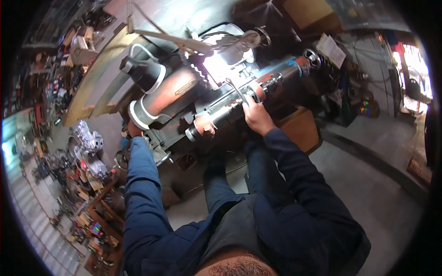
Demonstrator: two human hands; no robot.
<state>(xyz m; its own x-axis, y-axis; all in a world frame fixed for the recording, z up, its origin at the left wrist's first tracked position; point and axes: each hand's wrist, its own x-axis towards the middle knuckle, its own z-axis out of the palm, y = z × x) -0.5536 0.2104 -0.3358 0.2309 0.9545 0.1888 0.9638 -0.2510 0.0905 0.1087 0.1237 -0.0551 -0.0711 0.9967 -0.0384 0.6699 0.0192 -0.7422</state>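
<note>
In front of me stands a long machine tool with an orange-brown cylindrical housing (172, 94) ringed by pale bands. A narrower bar-shaped assembly (223, 116) runs slantwise along its near side. My right hand (258, 116) is closed round the lower end of a slim metal wrench (236, 89), whose upper end reaches toward the brightly lit middle of the machine. At the machine's left end, my left hand (135, 129) rests beside the pale band of the housing. Its fingers are mostly hidden there. A small handwheel (121, 160) lies just below that wrist.
A lamp (251, 39) on a jointed arm hangs over the machine. Silvery metal castings (88, 138) and cluttered parts crowd the left. A brown wooden box (297, 129) stands at the right, below the machine. Papers (330, 50) are propped at the far right.
</note>
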